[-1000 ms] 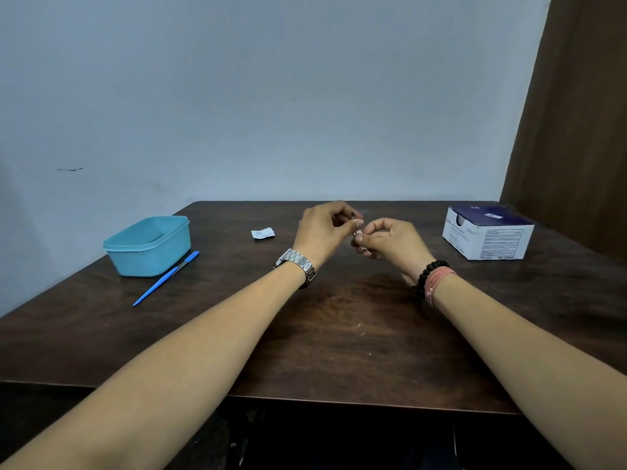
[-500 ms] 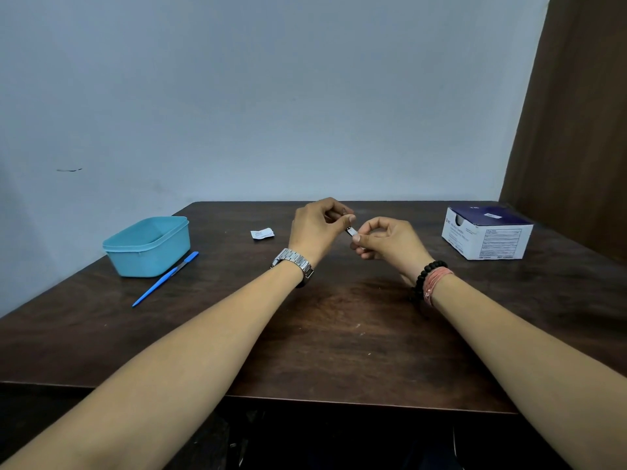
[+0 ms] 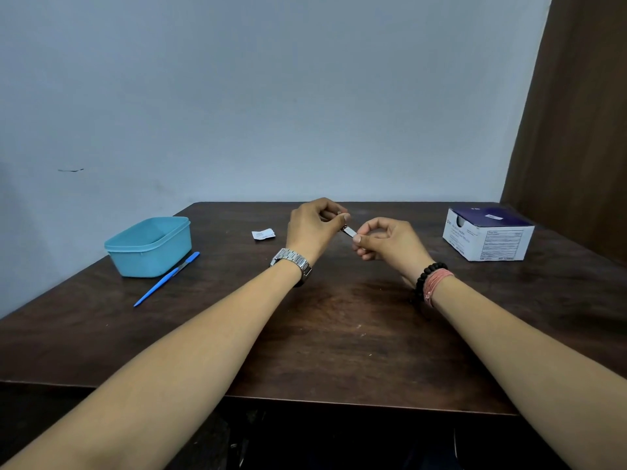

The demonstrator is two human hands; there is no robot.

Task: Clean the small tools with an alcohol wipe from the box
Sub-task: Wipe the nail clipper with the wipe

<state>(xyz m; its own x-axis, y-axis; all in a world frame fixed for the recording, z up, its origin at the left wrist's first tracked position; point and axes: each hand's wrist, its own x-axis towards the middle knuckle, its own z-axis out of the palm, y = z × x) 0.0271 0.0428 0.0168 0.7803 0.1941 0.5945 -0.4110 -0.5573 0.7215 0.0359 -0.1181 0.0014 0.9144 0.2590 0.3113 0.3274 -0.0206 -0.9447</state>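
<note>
A: Centre of play is the small metal tool (image 3: 349,230), held up above the bench (image 3: 339,320), well left of the wipe box (image 3: 488,237). The left hand (image 3: 314,225) pinches its far end, and the right hand (image 3: 386,240) pinches the near end. Both hands have their fingers curled in tight.

B: What's new?

A: A second ago the hands were bunched together with the tool almost hidden. Now they've drawn apart and a pale sliver shows between the fingertips. My read: the right hand is stroking along the tool, so a wiping pass is under way. The wipe itself I can't make out; it's too small to tell from the metal.

B: Moving outward?

A: Left of the box, beyond the left hand, a torn white sachet (image 3: 263,234) lies flat on the bench. That suggests a wipe is already out. Further left still, a blue-handled tool (image 3: 166,279) lies diagonally, just beside the teal tub (image 3: 149,247).

B: Containers?

A: The tub is lidless, and the part of its inside that I can see shows nothing. The box has a dark top, and a round opening shows at its left corner, contents hidden. The blue tool probably waits its turn.
</note>
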